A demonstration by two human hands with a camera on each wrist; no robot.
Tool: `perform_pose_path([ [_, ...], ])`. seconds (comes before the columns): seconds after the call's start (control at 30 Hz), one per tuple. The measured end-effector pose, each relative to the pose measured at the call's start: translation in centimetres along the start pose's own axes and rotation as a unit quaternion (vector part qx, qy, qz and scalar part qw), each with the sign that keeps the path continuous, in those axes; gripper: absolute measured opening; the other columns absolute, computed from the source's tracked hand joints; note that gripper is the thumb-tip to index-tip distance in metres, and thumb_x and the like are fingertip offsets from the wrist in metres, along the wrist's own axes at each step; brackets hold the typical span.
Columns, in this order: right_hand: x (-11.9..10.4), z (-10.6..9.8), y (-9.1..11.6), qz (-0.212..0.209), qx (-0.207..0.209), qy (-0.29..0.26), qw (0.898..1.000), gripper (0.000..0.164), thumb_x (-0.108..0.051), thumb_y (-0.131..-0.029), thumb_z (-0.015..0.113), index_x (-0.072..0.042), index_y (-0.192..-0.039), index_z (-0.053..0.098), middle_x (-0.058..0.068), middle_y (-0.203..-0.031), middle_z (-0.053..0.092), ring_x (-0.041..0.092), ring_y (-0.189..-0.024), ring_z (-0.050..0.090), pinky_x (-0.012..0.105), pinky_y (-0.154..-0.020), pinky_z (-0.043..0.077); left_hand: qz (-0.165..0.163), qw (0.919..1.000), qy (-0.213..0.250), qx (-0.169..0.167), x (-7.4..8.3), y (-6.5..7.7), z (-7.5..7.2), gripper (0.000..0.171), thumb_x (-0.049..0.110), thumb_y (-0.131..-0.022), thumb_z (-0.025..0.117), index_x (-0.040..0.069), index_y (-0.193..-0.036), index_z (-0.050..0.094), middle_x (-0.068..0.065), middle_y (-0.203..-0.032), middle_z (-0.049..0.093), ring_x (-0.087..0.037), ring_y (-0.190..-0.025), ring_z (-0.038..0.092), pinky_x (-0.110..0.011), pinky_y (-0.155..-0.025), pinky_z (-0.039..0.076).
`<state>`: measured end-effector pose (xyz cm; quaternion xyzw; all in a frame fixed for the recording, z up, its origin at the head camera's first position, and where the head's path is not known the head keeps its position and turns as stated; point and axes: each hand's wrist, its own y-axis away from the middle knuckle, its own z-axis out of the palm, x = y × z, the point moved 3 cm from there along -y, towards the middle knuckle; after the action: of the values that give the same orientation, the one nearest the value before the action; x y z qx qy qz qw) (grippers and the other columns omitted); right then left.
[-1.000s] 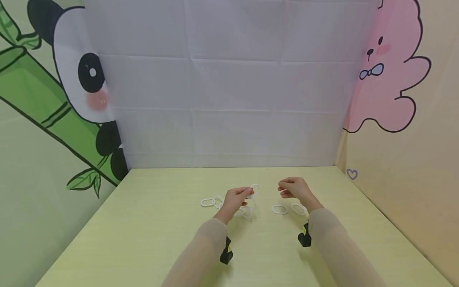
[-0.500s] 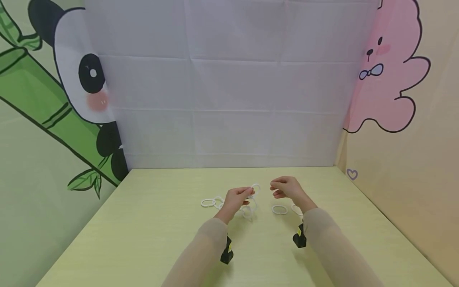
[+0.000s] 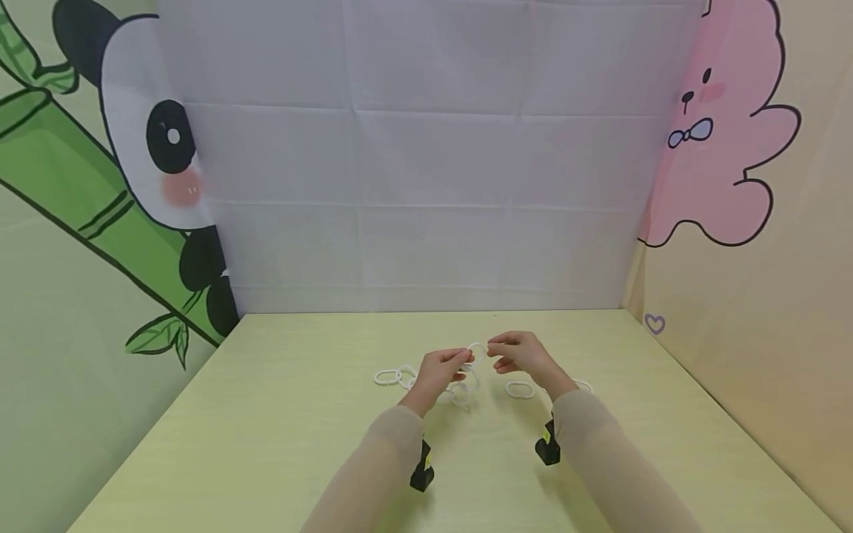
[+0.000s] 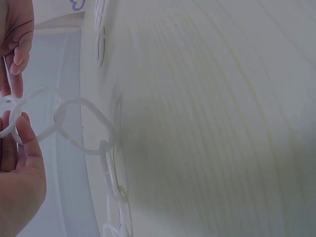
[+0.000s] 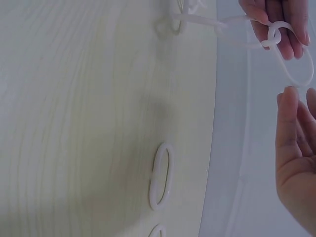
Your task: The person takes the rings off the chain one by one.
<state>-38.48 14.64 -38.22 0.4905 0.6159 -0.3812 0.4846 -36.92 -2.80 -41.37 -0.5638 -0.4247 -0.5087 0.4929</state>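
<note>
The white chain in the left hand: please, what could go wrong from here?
The left hand pinches the white chain near its end link; a tug by the right hand might make it slip. Hanging links could swing or tangle. The loose link on the table may get bumped if that hand drops.

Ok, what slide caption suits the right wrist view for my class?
Left hand pinches a chain of white links near its end, right hand close by; loose links lie on the table.

Head view high, facing forward-down over table [image 3: 266, 437]; wrist views close, turned sideways, both catching chain [image 4: 59, 114]
</note>
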Motion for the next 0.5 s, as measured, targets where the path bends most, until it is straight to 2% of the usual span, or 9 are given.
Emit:
perform_pose_path([
  [0.3, 0.37, 0.78, -0.31, -0.004, -0.015, -0.016, 1.000, 0.031, -0.008, -0.092, 0.057, 0.013, -0.115, 0.055, 0.025, -0.104, 0.060, 0.016, -0.065, 0.060, 0.030, -0.065, 0.054, 0.003, 0.9999, 0.000, -0.015, 0.29, 0.10, 0.13, 0.036, 0.019, -0.093, 0.057, -0.011, -0.114, 0.059, -0.017, -0.104, 0.064, -0.021, -0.092, 0.061, -0.034, -0.079, 0.051],
  [0.5, 0.50, 0.98, -0.38, -0.007, -0.017, -0.027, 0.999, 0.028, -0.006, -0.093, 0.055, 0.012, -0.113, 0.056, 0.020, -0.097, 0.061, 0.016, -0.065, 0.060, 0.030, -0.065, 0.055, 0.008, 0.9998, -0.003, -0.018, 0.28, 0.11, 0.19, 0.034, 0.017, -0.094, 0.056, -0.010, -0.113, 0.060, -0.018, -0.104, 0.064, -0.022, -0.092, 0.061, -0.034, -0.079, 0.052],
])
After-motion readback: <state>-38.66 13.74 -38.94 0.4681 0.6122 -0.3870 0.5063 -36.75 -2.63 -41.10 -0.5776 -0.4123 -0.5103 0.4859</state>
